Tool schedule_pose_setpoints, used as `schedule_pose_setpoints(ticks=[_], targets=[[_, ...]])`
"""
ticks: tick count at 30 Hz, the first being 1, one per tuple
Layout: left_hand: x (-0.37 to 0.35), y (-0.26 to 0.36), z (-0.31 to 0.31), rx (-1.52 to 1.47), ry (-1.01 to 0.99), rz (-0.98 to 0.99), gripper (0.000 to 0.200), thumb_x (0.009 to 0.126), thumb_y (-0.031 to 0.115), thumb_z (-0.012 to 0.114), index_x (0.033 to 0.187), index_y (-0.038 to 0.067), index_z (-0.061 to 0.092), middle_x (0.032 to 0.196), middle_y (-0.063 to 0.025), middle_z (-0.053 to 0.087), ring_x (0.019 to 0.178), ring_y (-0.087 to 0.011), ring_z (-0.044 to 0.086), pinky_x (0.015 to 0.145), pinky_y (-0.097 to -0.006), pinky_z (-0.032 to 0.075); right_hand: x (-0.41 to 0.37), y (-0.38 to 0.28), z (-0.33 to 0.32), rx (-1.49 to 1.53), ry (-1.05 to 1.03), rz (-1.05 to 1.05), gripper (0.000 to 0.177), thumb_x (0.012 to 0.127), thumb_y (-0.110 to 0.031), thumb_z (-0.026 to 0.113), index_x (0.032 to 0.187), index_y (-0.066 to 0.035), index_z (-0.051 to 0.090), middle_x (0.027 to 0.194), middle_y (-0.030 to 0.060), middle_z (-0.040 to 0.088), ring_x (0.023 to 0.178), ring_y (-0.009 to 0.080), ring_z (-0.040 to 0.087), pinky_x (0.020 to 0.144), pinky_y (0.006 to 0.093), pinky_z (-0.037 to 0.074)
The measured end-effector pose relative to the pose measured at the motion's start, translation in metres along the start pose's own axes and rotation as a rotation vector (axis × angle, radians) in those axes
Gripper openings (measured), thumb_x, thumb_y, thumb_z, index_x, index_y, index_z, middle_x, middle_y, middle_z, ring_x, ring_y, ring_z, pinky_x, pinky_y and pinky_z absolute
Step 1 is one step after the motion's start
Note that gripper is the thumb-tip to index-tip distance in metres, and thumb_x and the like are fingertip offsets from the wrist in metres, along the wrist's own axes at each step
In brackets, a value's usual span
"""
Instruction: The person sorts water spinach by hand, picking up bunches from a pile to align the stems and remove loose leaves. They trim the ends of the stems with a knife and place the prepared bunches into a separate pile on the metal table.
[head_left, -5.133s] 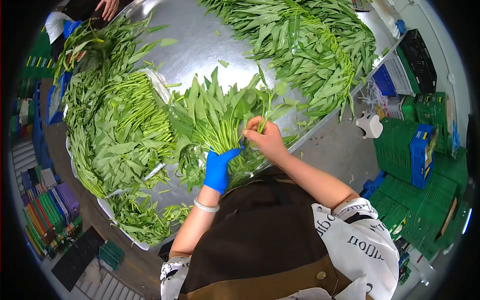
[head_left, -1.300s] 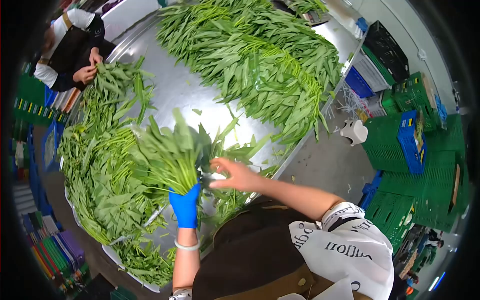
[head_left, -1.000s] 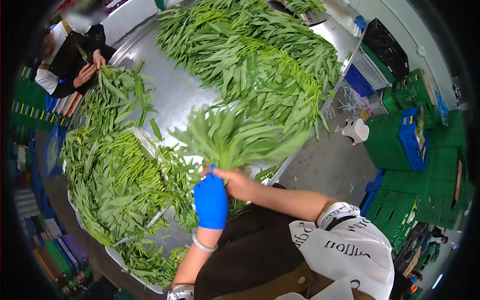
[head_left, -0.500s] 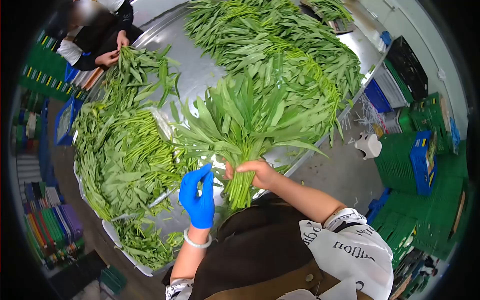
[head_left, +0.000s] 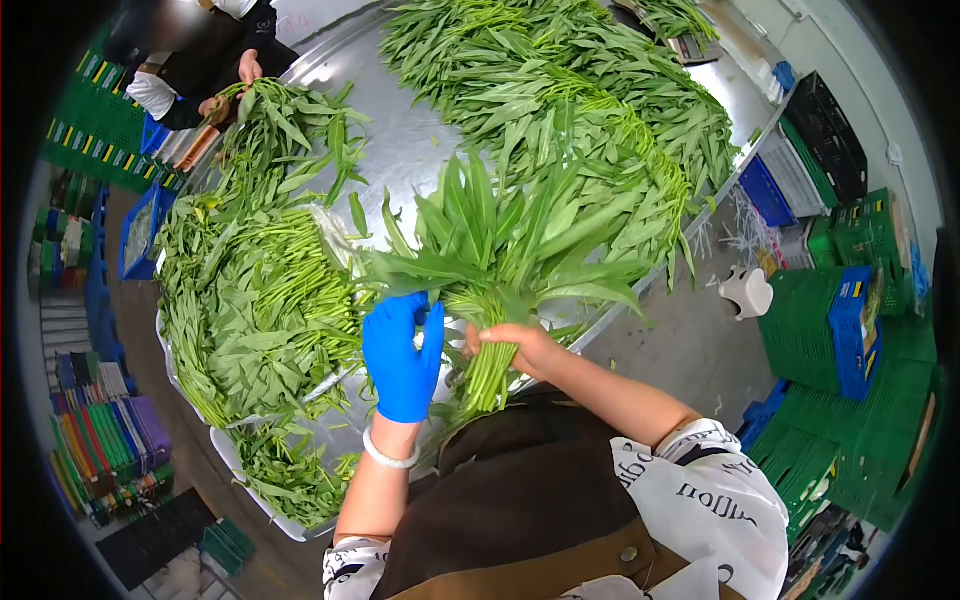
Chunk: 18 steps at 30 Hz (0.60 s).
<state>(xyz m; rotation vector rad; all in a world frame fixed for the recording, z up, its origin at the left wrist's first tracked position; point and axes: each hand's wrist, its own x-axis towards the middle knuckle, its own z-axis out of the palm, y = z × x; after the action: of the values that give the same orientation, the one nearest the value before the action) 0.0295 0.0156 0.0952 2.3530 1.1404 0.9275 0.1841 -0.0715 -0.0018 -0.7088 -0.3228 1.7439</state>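
Likely light, floppy: right hand (head_left: 522,345) clasps the water spinach bunch (head_left: 500,245) by its firmer stems. The left hand (head_left: 402,350) splays open.

Tally: 2 own hands, left hand (head_left: 403,350) gloved blue, right hand (head_left: 520,345) bare. 1 bunch of greens (head_left: 500,250) held. 1 steel table (head_left: 400,160) carrying 2 main heaps of loose greens: left heap (head_left: 250,300), far heap (head_left: 580,100). 1 white bracelet (head_left: 388,458) on the left wrist. 1 co-worker (head_left: 200,60) at the far corner, 2 hands showing. 1 white stool (head_left: 746,292) on the floor. Green crates (head_left: 800,320) at right: stacked, too many to count.
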Motion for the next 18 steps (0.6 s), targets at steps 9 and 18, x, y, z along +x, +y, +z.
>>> schedule_pose_setpoints(ticks=[9,18], targets=[[-0.033,-0.039,0.003,-0.097,0.316,-0.266,0.011,0.092,0.009,0.058,0.100,0.002,0.055,0.083,-0.0068,0.054,0.076,-0.0202,0.051,0.070,-0.0337,0.041,0.001,0.013,-0.003,-0.636,-0.075,-0.130,0.015,0.091,-0.016,0.059,0.091,-0.003,0.065,0.084,0.0081,0.063,0.084,0.0216,0.061,0.084,0.0357,0.045],[-0.076,-0.158,-0.056,-0.827,0.145,-0.888,0.039,0.101,0.041,0.044,0.101,0.007,0.063,0.088,-0.0059,0.065,0.078,-0.0159,0.059,0.076,-0.0303,0.048,-0.004,-0.028,-0.002,-1.420,-0.151,-0.260,0.026,0.083,-0.010,0.064,0.107,-0.001,0.057,0.103,0.0144,0.060,0.099,0.0297,0.056,0.089,0.0391,0.044]])
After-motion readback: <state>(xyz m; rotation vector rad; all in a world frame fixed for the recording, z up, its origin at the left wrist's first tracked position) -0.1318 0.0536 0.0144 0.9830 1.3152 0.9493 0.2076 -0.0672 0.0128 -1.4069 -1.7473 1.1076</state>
